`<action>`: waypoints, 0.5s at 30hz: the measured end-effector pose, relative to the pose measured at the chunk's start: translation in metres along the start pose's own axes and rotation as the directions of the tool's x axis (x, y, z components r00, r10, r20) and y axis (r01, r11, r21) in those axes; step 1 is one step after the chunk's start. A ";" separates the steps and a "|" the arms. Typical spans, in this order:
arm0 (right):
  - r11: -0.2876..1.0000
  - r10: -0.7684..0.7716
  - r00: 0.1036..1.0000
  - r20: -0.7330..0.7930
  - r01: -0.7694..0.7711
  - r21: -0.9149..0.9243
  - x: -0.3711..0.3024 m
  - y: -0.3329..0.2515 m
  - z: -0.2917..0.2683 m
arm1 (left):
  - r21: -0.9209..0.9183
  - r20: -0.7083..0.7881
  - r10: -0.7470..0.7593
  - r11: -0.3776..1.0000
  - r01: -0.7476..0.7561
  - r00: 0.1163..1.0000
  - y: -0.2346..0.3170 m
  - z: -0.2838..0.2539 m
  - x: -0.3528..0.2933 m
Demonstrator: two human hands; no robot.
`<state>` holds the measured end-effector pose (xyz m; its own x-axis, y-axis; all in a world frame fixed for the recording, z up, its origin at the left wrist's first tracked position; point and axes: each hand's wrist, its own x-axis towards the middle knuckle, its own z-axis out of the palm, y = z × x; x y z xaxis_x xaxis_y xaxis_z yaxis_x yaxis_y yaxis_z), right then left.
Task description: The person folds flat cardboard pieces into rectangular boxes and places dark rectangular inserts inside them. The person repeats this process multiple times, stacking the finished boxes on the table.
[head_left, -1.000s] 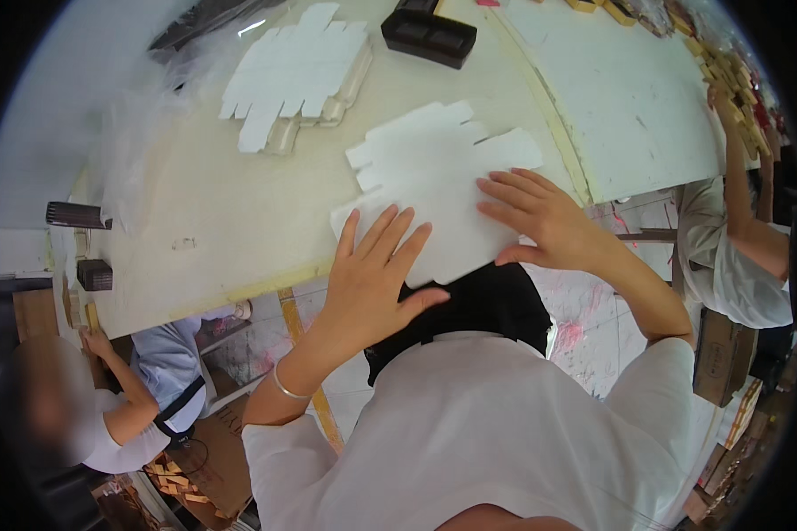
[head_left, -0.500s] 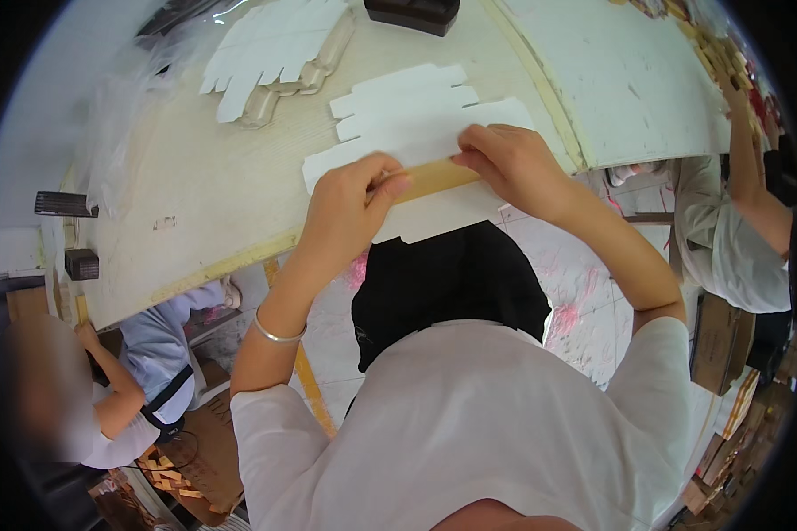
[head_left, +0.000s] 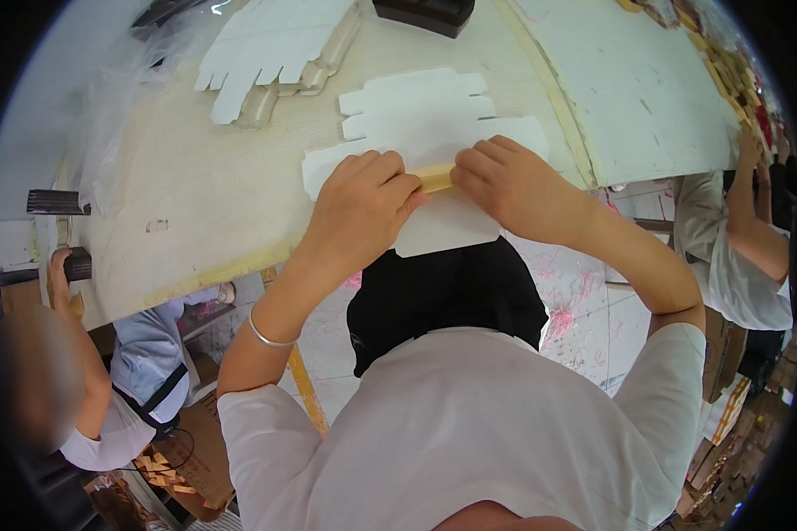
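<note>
A white die-cut carton blank lies spread on the table in front of me, its near panel hanging past the table edge over my lap. Across its middle runs a narrow yellow-tan strip, seemingly a folded part of the blank. My left hand is closed on the strip's left end, fingers curled over and thumb toward me. At the other end my right hand grips in the same way. The curled fingers hide both ends of the strip.
A stack of white blanks lies far left beside clear plastic film. At the far edge stands a dark brown box. Dark blocks sit at the left end. Co-workers sit at left and right.
My fingers have curled further over the strip, and less of its yellow face shows. The blank has shifted slightly right. At left, the co-worker's hand has risen to a dark block.
</note>
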<state>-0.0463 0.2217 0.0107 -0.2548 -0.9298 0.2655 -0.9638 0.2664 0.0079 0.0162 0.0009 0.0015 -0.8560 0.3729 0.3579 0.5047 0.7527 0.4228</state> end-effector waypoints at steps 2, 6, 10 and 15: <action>0.976 0.138 0.987 0.080 -0.149 0.159 0.008 0.008 -0.001 | -0.056 0.062 -0.106 0.992 0.109 0.992 -0.006 0.000 0.011; 0.875 0.313 0.921 0.234 -0.375 0.306 0.024 0.023 0.000 | 0.012 0.050 -0.146 0.989 0.146 0.988 -0.015 0.000 0.025; 0.845 0.404 0.913 0.060 -0.397 0.358 0.017 0.010 -0.010 | 0.283 -0.252 0.035 0.958 0.039 0.967 0.019 -0.021 0.011; 0.768 0.360 0.930 -0.078 -0.247 0.591 0.012 -0.042 -0.030 | -0.529 -0.041 -0.363 0.798 0.288 0.931 0.033 -0.017 -0.015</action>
<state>-0.0064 0.2064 0.0422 -0.5777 -0.7487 0.3253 -0.7229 0.2842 -0.6298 0.0479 0.0105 0.0242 -0.9755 0.0512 0.2140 0.2153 0.4215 0.8809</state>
